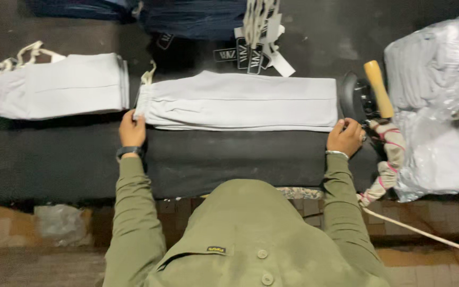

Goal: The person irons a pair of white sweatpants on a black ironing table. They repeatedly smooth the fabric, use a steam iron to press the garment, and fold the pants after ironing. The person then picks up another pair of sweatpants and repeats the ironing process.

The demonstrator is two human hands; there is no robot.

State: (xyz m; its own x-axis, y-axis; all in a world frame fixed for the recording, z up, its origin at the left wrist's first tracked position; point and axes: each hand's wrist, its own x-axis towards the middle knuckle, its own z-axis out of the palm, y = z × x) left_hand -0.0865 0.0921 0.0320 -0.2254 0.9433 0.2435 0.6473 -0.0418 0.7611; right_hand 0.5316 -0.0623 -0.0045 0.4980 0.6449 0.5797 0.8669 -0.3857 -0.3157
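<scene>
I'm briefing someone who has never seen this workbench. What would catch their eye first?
The pale grey folded trousers stretched across the dark padded table, with the left hand at the waistband end and the right hand at the other end. A second folded pair lies to the left. An iron with a wooden handle sits to the right.

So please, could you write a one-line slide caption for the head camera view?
Left hand and right hand hold opposite ends of folded grey trousers beside an iron.

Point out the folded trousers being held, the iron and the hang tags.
Folded trousers (240, 101), head view, middle of the leg.
Iron (376, 87), head view, wooden handle.
Hang tags (251, 53), head view, dark tag.
</scene>
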